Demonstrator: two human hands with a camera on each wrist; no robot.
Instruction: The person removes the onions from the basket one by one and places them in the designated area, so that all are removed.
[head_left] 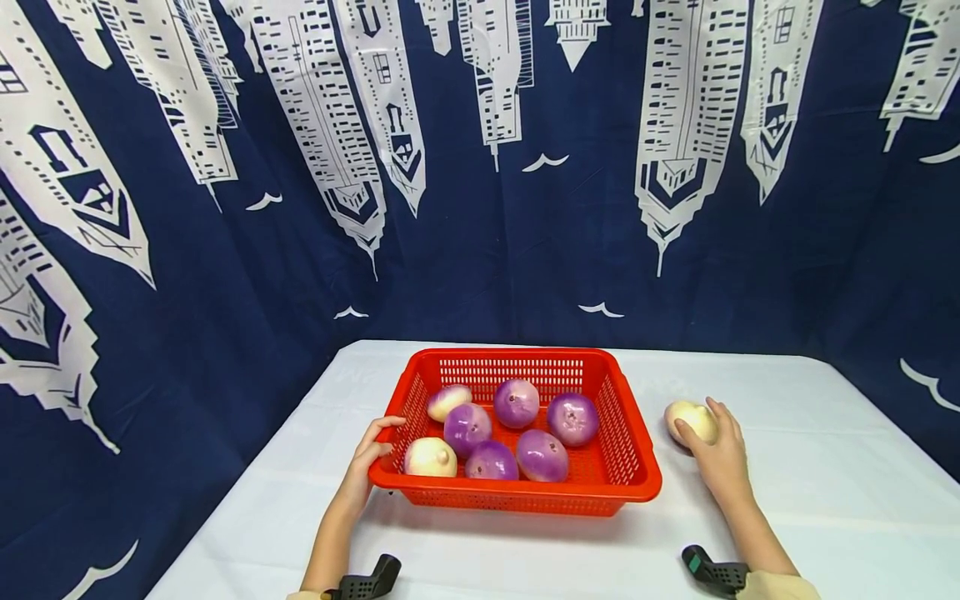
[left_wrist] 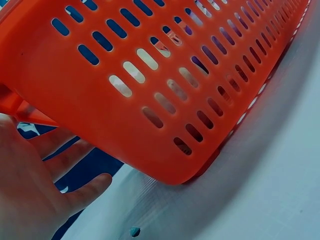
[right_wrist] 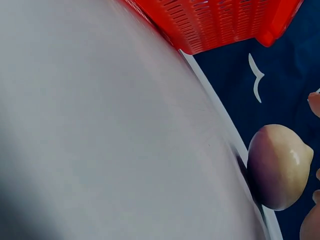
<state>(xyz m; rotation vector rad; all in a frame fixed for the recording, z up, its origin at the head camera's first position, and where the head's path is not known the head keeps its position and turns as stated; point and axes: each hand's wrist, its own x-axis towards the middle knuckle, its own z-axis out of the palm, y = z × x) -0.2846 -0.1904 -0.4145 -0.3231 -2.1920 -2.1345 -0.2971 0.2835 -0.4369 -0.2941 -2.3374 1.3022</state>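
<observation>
A red plastic basket [head_left: 637,487] holds several purple-and-white turnips [head_left: 542,456]. My left hand [head_left: 365,462] is at the basket's left rim, its fingertips overlapping the edge. In the left wrist view the thumb [left_wrist: 90,192] stands out straight, away from the basket wall, and the other fingers pass partly out of sight behind it. A single turnip [head_left: 699,419] lies on the table right of the basket, pale side toward my right hand [head_left: 722,454]. Thumb and fingers spread around this turnip [right_wrist: 279,167]; the right wrist view shows a gap between them and it.
A white cloth [head_left: 540,554] covers the table. Behind and at the sides hangs a dark blue curtain [head_left: 510,275] with white building and bird prints. Slotted walls of the basket [left_wrist: 150,100] fill much of the left wrist view.
</observation>
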